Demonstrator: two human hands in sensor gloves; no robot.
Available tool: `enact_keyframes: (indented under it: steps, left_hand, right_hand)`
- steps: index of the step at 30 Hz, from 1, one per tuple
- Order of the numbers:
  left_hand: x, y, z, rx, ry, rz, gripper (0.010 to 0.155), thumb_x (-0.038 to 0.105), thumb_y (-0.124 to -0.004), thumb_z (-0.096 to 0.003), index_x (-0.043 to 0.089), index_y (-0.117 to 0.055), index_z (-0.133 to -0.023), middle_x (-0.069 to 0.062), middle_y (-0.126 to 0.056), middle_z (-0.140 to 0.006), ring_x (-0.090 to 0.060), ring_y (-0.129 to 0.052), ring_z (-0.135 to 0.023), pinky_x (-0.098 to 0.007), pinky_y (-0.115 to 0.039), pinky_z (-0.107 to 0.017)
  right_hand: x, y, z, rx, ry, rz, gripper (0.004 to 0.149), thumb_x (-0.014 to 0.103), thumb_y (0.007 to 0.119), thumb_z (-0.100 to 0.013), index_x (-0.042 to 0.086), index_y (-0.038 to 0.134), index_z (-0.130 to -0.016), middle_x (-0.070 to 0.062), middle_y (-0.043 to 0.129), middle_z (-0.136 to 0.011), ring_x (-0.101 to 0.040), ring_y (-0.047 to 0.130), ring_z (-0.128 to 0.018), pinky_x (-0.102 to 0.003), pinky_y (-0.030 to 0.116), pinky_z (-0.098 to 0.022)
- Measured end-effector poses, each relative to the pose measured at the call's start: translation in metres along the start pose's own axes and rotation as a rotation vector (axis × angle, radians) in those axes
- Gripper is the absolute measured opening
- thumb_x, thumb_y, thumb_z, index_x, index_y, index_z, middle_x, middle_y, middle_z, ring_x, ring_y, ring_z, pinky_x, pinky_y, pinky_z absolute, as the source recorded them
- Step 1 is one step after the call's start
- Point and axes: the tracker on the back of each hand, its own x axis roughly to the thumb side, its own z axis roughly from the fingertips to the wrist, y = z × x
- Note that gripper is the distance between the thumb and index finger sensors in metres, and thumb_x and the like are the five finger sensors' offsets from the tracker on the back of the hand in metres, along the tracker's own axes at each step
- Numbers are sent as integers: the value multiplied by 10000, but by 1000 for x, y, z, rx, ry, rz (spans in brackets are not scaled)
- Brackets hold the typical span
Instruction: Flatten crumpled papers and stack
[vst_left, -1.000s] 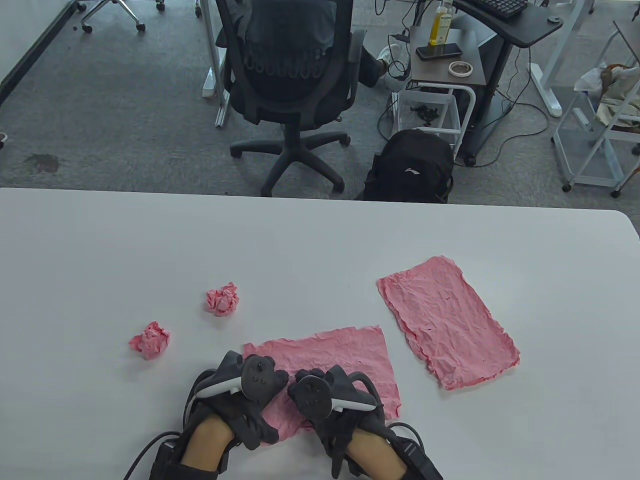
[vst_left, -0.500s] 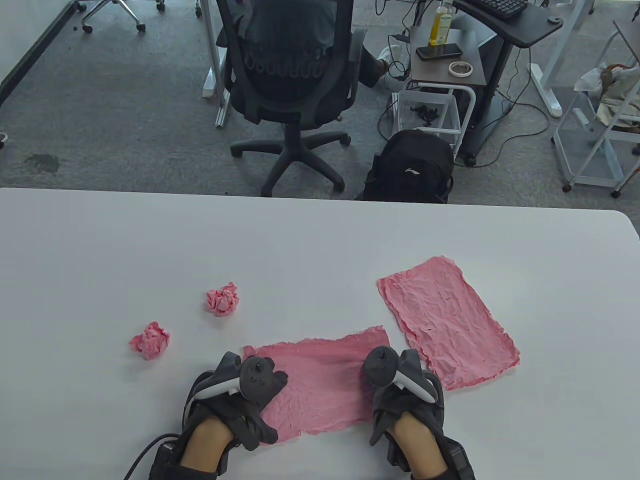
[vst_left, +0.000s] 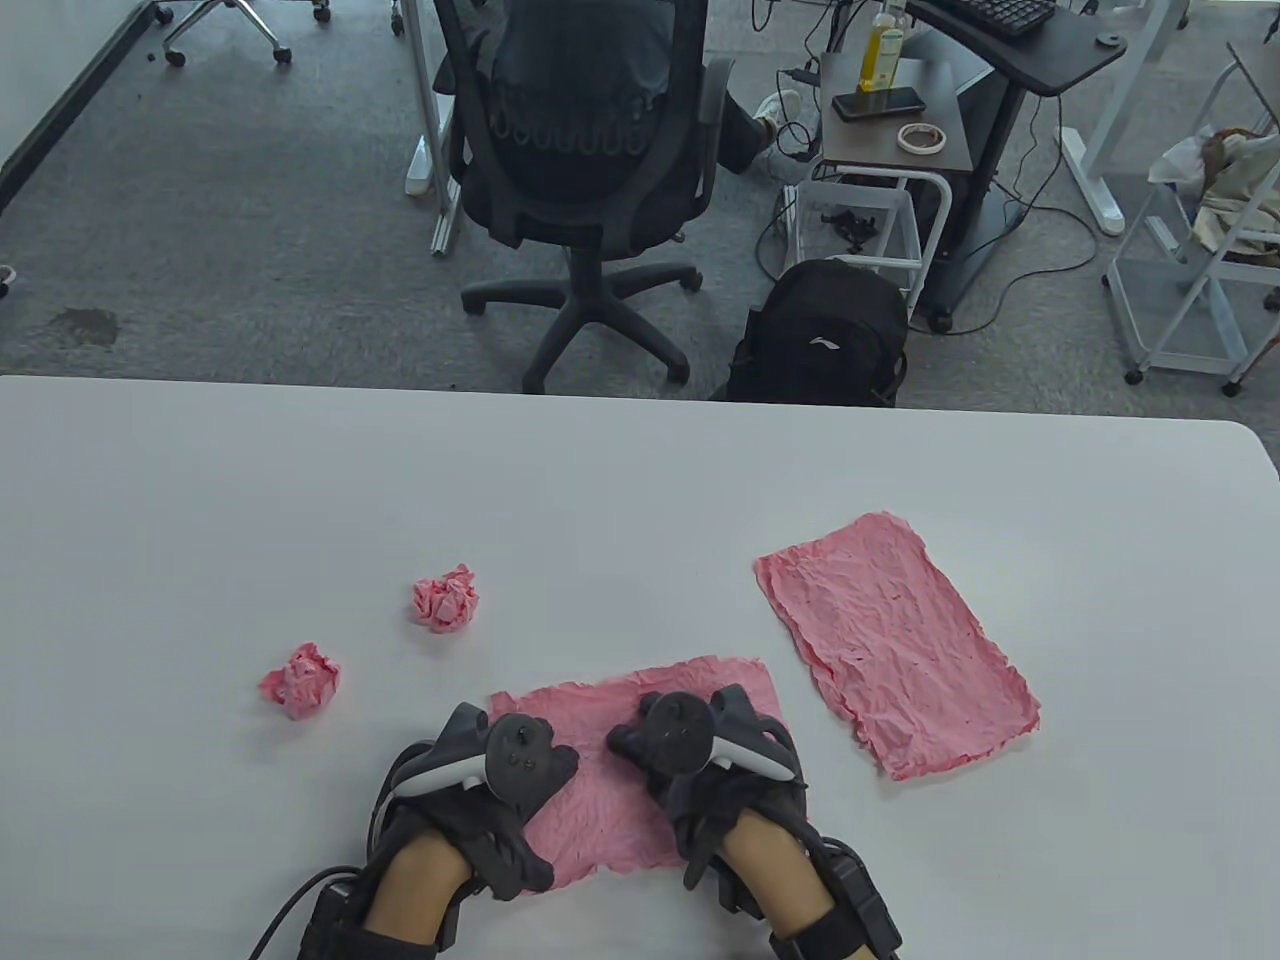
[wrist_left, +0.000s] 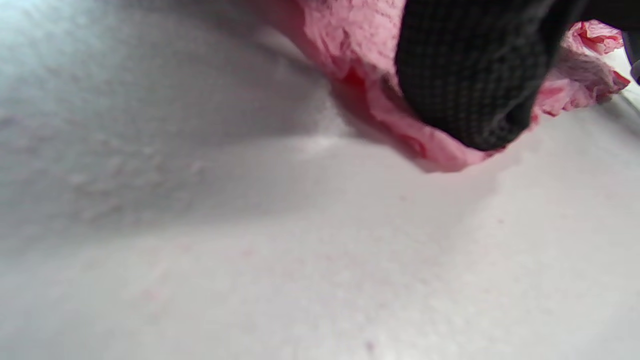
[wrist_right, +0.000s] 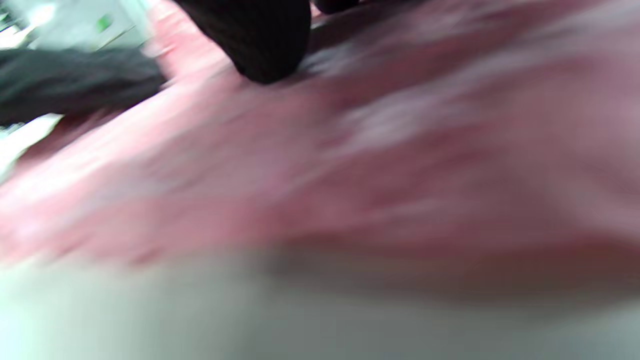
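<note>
Table view: both hands, left hand (vst_left: 490, 790) and right hand (vst_left: 715, 780), are pressing flat-fingered on the pink sheet (vst_left: 620, 800) at the near tabletop (vst_left: 200, 480) edge, smoothing it. Next, probably: lifting it onto the flattened sheet (vst_left: 895, 640), then tackling two crumpled balls (vst_left: 445, 598).
</note>
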Motion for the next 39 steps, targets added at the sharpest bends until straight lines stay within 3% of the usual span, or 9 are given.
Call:
enact_keyframes:
  steps: [5,9,15,17,23,31,34,37,39]
  left_hand:
    - [-1,-1,0,8,-1,16,1053,558,-928,-352,301,-259,-1123,-53,-58,-1122,-371,-41,-1095,-637,-184,-748]
    - [-1,-1,0,11,-4,26,1044,549,-930,-356,300,-268,-1124,-48,-63,-1122,-367,-44,-1095,-634,-182,-747]
    - [-1,-1,0,10,-3,17,1044,546,-935,-355,292,-275,-1123,-82,-74,-1121,-380,-59,-1093,-637,-197,-749]
    - [-2,-1,1,14,-6,21,1046,548,-934,-355,294,-273,-1124,-58,-71,-1122,-378,-53,-1093,-635,-191,-748]
    - [-3,-3,0,-17,0,41,1043,545,-924,-369,305,-245,-1125,-43,-37,-1121,-361,-15,-1094,-624,-156,-753]
    - [-3,-3,0,-7,-2,39,1042,544,-923,-369,309,-245,-1125,-42,-35,-1122,-361,-12,-1094,-629,-154,-750]
    - [-3,-2,0,-5,-8,46,1038,535,-929,-371,301,-256,-1126,-47,-42,-1123,-365,-17,-1094,-632,-154,-749]
    - [-4,1,2,-2,-13,42,1012,505,-944,-373,285,-308,-1128,-54,-85,-1132,-376,-61,-1103,-637,-192,-756]
    - [-5,1,3,-4,-17,41,1010,503,-947,-373,276,-316,-1128,-80,-91,-1132,-381,-68,-1104,-639,-200,-757]
  right_hand:
    - [-51,-18,7,-51,179,-121,584,228,682,-495,280,452,-1029,-101,213,-1118,-402,191,-1000,-570,290,-671]
    - [-59,-22,13,-64,244,-99,589,233,679,-498,257,433,-1033,-125,212,-1115,-427,198,-995,-601,304,-666]
    - [-2,-7,30,-104,-43,-41,613,225,699,-498,255,423,-1044,-210,222,-1109,-514,228,-978,-642,339,-658]
    - [34,10,30,28,-162,70,609,230,693,-499,252,426,-1045,-194,205,-1113,-503,214,-985,-637,334,-665]
    - [27,18,25,184,-110,31,649,217,690,-495,270,343,-1041,-114,99,-1099,-413,95,-982,-551,273,-670]
    - [-45,-12,42,65,169,-125,678,165,762,-468,240,398,-1035,-121,159,-1103,-409,143,-988,-554,320,-659]
    - [-49,-25,47,-167,131,-103,618,223,777,-469,173,516,-1026,-251,480,-1073,-515,456,-939,-619,529,-595]
    - [-48,-44,54,-495,277,-1,509,240,800,-462,32,727,-921,-226,938,-721,-503,892,-620,-589,726,-416]
    - [-45,-48,51,-499,344,116,496,288,819,-460,46,777,-891,-190,958,-665,-476,912,-592,-574,735,-407]
